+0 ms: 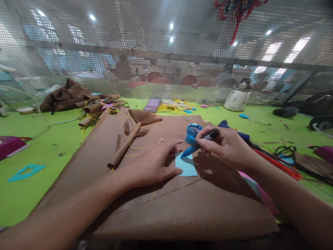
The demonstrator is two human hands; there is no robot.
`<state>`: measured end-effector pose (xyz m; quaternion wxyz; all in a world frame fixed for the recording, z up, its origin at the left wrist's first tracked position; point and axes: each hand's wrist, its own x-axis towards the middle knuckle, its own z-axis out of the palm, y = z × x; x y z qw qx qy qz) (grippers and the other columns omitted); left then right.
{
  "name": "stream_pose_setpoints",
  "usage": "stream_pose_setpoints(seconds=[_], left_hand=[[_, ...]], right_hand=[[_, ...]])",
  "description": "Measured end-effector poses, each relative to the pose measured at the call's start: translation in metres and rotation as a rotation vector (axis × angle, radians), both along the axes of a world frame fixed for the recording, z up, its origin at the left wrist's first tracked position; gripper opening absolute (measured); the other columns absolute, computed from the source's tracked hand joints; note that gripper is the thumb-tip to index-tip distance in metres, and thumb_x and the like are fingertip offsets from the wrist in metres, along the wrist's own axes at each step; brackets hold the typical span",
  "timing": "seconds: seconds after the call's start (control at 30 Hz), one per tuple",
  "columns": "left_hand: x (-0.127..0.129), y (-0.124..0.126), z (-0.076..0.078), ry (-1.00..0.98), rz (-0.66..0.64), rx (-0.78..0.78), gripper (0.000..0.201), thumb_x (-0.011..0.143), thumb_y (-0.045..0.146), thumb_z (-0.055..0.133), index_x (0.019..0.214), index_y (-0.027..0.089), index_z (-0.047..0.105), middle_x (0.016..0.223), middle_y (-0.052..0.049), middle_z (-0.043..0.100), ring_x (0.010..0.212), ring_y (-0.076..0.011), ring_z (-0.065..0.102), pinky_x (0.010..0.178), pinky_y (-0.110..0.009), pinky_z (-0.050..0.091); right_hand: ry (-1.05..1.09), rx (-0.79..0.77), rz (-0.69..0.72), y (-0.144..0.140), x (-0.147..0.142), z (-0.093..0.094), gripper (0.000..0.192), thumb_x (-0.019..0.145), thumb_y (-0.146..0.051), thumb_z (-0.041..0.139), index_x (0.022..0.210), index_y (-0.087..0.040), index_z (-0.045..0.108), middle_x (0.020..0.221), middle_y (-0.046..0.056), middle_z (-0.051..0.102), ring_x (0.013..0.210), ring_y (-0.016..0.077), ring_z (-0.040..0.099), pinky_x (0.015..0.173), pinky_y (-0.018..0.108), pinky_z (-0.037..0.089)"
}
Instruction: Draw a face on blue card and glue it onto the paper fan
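"Blue coats the lower part of the pen [193, 148], while the upper end is black. How does the right hand [231, 146] hold it?"

"Pinched between thumb and fingers, at a slant, with the tip down on a pale blue paper square [187, 169]. Darker blue marks show around that tip."

"And the square itself?"

"It lies on a broad brown sheet [221, 208], between the 2 hands, with a straight near edge. Just beyond it stands an open jar [190, 134], bright blue."

"Does the left hand [149, 165] grip anything?"

"Its thumb and forefinger spread wide with the thumb tip at the square's left side; whether they press the square down cannot be told. The other fingers are mostly hidden behind the hand."

"What else is hard to see?"

"The right hand hides part of the pen's shaft, and its fingers come in front of the jar's right side. Small white lettering near the black end is too small to read. Pixelation covers a lilac thing [153, 104] at the back, the perforated panel [145, 31] blurs what lies behind it, and the top border cuts off a red and blue hanging ornament [235, 33]."
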<state>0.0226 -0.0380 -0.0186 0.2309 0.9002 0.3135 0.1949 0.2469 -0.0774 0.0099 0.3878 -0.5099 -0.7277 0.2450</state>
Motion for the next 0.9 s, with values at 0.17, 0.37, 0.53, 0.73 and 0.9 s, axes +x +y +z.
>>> stream_pose_setpoints(seconds=[0.17, 0.37, 0.53, 0.73, 0.9], left_hand=[[-0.0002, 0.0000, 0.0013, 0.000, -0.002, -0.024, 0.058, 0.076, 0.037, 0.070, 0.128, 0.026, 0.046, 0.107, -0.004, 0.058, 0.100, -0.0241, 0.054, 0.087, -0.039, 0.044], [0.0003, -0.0004, 0.0028, 0.009, -0.007, -0.012, 0.051, 0.076, 0.037, 0.070, 0.121, 0.024, 0.050, 0.108, -0.005, 0.059, 0.101, -0.0253, 0.054, 0.086, -0.040, 0.044], [0.0003, -0.0005, 0.0020, 0.019, 0.010, -0.017, 0.053, 0.076, 0.038, 0.070, 0.123, 0.024, 0.048, 0.109, -0.005, 0.058, 0.102, -0.0257, 0.054, 0.087, -0.040, 0.043], [0.0004, -0.0008, 0.0032, 0.022, 0.001, -0.033, 0.049, 0.076, 0.037, 0.070, 0.119, 0.023, 0.050, 0.109, -0.006, 0.058, 0.102, -0.0260, 0.054, 0.087, -0.041, 0.043], [0.0003, -0.0001, 0.0015, 0.016, 0.010, -0.020, 0.049, 0.076, 0.039, 0.069, 0.119, 0.023, 0.051, 0.108, -0.006, 0.059, 0.100, -0.0256, 0.055, 0.086, -0.041, 0.045]], right_hand=[[-0.005, 0.004, -0.004, -0.0002, 0.0002, 0.0006, 0.013, 0.087, -0.026, 0.054, 0.079, -0.017, 0.060, 0.062, -0.002, 0.052, 0.055, 0.0110, 0.049, 0.052, 0.026, 0.034], [0.003, -0.014, -0.002, 0.0007, 0.0009, -0.0011, 0.013, 0.087, -0.028, 0.055, 0.083, -0.017, 0.060, 0.060, -0.003, 0.051, 0.055, 0.0116, 0.049, 0.053, 0.027, 0.034], [0.008, -0.007, -0.001, -0.0002, 0.0000, 0.0000, 0.013, 0.087, -0.026, 0.055, 0.080, -0.017, 0.060, 0.061, -0.003, 0.051, 0.055, 0.0108, 0.049, 0.052, 0.026, 0.034], [-0.010, 0.002, -0.007, 0.0000, 0.0007, -0.0005, 0.013, 0.087, -0.028, 0.055, 0.082, -0.017, 0.060, 0.061, -0.003, 0.052, 0.055, 0.0108, 0.049, 0.052, 0.026, 0.034], [-0.009, -0.002, -0.005, -0.0007, -0.0005, 0.0004, 0.012, 0.087, -0.026, 0.055, 0.081, -0.017, 0.060, 0.060, -0.002, 0.052, 0.054, 0.0107, 0.049, 0.051, 0.025, 0.034]])
